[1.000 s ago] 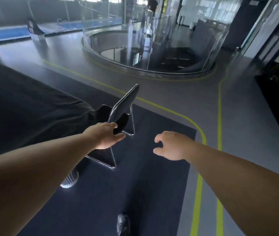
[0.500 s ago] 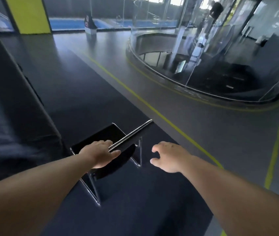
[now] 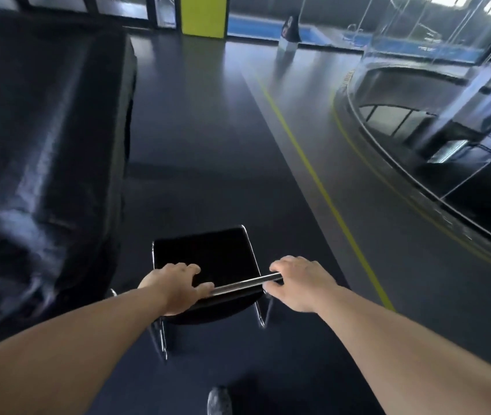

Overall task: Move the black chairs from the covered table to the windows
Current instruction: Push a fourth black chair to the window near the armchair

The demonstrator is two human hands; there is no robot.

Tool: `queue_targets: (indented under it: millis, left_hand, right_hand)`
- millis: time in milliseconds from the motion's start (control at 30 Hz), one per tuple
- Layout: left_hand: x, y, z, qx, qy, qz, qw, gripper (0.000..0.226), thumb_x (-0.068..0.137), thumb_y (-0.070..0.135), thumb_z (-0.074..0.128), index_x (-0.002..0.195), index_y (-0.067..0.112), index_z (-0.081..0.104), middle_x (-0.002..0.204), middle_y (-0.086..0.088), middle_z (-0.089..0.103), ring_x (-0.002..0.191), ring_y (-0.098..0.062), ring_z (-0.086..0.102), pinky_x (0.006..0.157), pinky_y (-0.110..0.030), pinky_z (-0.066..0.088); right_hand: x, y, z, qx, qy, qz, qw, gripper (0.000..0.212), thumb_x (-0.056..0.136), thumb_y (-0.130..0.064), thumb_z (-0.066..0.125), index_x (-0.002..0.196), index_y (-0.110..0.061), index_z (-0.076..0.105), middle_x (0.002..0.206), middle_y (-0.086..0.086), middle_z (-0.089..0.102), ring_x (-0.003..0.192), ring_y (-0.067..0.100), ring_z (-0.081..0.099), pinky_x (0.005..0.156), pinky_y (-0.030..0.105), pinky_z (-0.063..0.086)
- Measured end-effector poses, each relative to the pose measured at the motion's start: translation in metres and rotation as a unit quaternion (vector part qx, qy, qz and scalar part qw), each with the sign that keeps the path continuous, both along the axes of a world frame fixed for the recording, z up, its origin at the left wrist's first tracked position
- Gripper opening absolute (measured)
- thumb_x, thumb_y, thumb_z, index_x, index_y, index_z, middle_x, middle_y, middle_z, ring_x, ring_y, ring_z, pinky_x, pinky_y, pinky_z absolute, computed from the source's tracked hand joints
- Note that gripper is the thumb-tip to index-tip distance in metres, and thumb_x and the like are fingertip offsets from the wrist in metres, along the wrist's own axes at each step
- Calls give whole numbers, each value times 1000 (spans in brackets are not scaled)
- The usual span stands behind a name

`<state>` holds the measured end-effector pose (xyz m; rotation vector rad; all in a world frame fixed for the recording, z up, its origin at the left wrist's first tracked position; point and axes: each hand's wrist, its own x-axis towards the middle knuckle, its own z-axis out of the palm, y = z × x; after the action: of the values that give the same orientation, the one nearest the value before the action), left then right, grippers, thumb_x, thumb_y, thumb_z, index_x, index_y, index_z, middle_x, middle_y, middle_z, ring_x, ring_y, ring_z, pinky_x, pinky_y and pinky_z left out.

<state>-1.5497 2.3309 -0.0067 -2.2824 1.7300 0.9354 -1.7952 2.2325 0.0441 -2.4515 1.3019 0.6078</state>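
A black chair with a chrome tube frame stands in front of me on the dark carpet, its seat pointing away. My left hand grips the left end of the backrest's top edge. At the right end, my right hand curls round the same edge. The long table under a black cover runs along the left side, close beside the chair. Windows lie far ahead, past a yellow-green pillar.
A yellow floor line runs ahead on the right of the carpet. A round glass-walled opening takes up the right side. A small sign stand is by the far windows. My shoe shows at the bottom.
My view has swung left, so the chair now faces straight ahead. My right hand, which hovered free beside the backrest, has taken hold of its right end. The left hand keeps its grip.
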Motion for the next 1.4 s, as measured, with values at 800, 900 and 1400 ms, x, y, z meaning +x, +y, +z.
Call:
queue_targets:
  millis: [800, 900, 1400]
  left_hand:
    - [-2, -15, -61, 92, 54, 186, 977, 67, 77, 89, 32, 104, 37, 65, 105, 13, 61, 100, -16, 57, 85, -33, 49]
    - [-5, -17, -60, 96, 37, 192, 976, 66, 79, 88, 33, 101, 36, 67, 101, 13, 63, 97, -14, 58, 83, -32, 49]
    - [-36, -30, -58, 89, -106, 248, 959, 57, 89, 77, 35, 86, 31, 68, 86, 10, 60, 93, -19, 56, 70, -36, 39]
  right_hand:
    - [10, -82, -111, 98, -10, 155, 983, 97, 75, -85, -13, 120, -39, 59, 112, -22, 55, 108, 5, 54, 91, 32, 47]
    - [12, -87, -112, 98, -14, 180, 979, 88, 74, -87, -12, 100, -40, 58, 101, -21, 54, 98, 6, 54, 90, 35, 49]
    - [-2, -105, -131, 109, -92, 209, 967, 83, 86, -84, 9, 112, -34, 70, 66, -9, 66, 70, 7, 66, 77, 30, 56]
